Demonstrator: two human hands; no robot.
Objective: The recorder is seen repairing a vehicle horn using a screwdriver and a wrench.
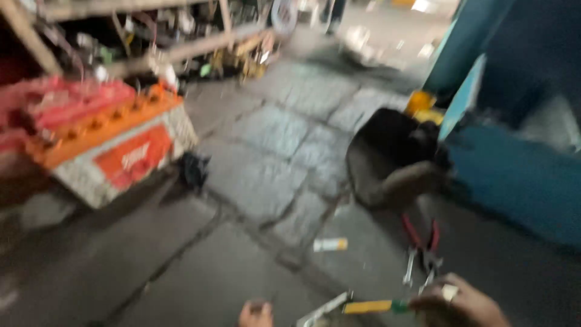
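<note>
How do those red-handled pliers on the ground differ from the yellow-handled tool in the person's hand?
The red-handled pliers lie loose on the stone floor, untouched; the yellow-handled tool is gripped by the right hand. The pliers show two spread red handles pointing away; the tool shows one yellow handle lying crosswise. Both have metal ends, blurred here.
</note>
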